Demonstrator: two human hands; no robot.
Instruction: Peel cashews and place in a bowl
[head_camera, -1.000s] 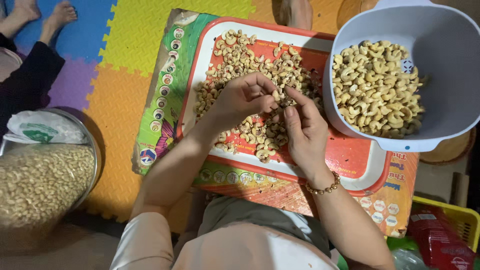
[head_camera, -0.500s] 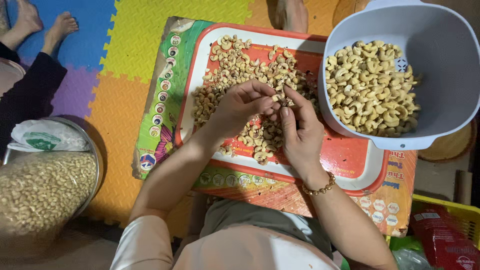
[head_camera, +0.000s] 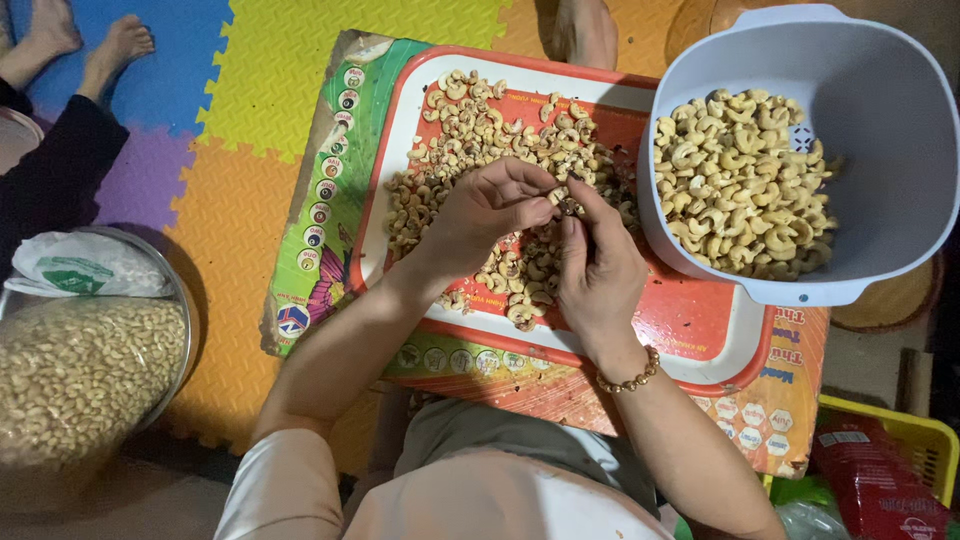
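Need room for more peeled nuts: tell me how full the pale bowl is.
Partly full: the pale bowl holds cashews heaped on its left side; bare wall shows right.

Small pale cashew (head_camera: 560, 197) pinched above the tray's nut pile.

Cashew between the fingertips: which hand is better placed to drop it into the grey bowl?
Right, probably. The right hand lies beside the grey bowl, whose rim sits just to its right. The left hand pinches the same cashew from the far side and would have to cross over.
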